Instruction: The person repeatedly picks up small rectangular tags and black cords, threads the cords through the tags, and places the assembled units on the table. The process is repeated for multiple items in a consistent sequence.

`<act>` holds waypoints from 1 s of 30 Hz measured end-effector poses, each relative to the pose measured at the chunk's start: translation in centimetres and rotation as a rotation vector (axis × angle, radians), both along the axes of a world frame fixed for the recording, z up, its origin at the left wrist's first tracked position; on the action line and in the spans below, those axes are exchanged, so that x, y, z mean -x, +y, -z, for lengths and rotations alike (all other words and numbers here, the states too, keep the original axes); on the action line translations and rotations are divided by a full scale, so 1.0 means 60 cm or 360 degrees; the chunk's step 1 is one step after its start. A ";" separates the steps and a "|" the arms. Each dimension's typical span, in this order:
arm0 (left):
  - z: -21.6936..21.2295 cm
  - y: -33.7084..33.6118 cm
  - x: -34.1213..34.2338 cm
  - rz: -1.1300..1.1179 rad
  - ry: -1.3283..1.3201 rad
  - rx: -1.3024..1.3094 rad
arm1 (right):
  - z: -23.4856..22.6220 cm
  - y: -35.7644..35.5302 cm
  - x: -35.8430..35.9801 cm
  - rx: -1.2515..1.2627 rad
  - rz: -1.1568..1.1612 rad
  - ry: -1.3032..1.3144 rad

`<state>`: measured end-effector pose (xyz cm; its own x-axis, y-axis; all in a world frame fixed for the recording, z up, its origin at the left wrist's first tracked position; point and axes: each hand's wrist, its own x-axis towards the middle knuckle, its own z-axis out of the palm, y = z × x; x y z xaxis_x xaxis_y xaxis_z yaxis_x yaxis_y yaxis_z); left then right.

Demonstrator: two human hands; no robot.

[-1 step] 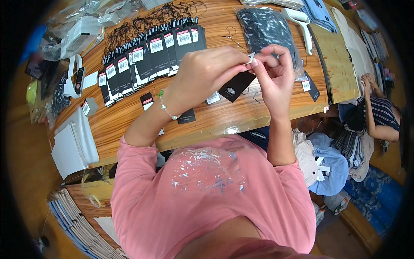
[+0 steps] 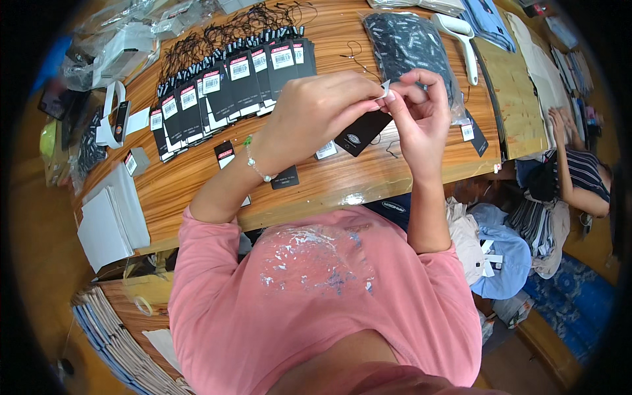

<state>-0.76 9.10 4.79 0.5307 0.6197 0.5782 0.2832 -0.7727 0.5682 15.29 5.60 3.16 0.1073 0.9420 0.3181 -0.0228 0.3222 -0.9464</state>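
Observation:
My left hand [image 2: 326, 105] and my right hand [image 2: 421, 112] meet over the table's front half, fingertips close together. Between them is a small white piece [image 2: 386, 86], pinched by thumb and fingers; its full shape is hidden. Just below the fingers a black hang tag [image 2: 359, 133] with a pale round mark shows; whether it is held or lies on the table I cannot tell. A thin black cord is visible beside it. Under my left wrist lie another black tag [image 2: 286, 178] and a black tag with a white label [image 2: 224, 154].
Rows of black hang tags [image 2: 240, 79] with cords cover the back left. Behind my hands lies a clear bag of black cords [image 2: 411, 56], with a white-handled lint roller [image 2: 464, 46] beside it. White sheets [image 2: 105, 224] sit left. At right, another person's arm [image 2: 582, 197] shows near garments [image 2: 503, 260].
My hands stay in nearly the same pinch around the white piece, with only a tiny shift. The other person's hands at the right have moved slightly.

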 end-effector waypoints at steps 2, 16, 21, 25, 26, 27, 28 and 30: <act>0.003 0.002 -0.001 0.0018 0.0001 0.0058 | 0.004 0.002 -0.001 0.0032 -0.0031 0.0095; 0.021 0.012 -0.007 -0.0079 0.0260 -0.0815 | 0.004 0.019 -0.030 0.0631 -0.0312 0.0192; 0.028 0.011 -0.012 0.0006 0.0392 -0.0841 | 0.021 0.013 -0.027 0.0477 -0.0174 -0.0346; 0.028 0.003 -0.015 0.0044 0.0413 -0.0814 | 0.010 0.003 -0.010 0.0364 0.0206 -0.0839; 0.029 0.002 -0.016 0.0062 0.0416 -0.0804 | 0.007 0.004 -0.012 0.0396 0.0228 -0.0762; 0.030 0.001 -0.016 0.0060 0.0426 -0.0811 | 0.005 0.006 -0.017 0.0427 0.0249 -0.0684; 0.031 0.001 -0.017 0.0057 0.0436 -0.0819 | 0.005 0.009 -0.023 0.0458 0.0269 -0.0606; 0.031 0.004 -0.018 0.0054 0.0422 -0.0806 | 0.008 0.011 -0.035 0.0456 0.0222 -0.0468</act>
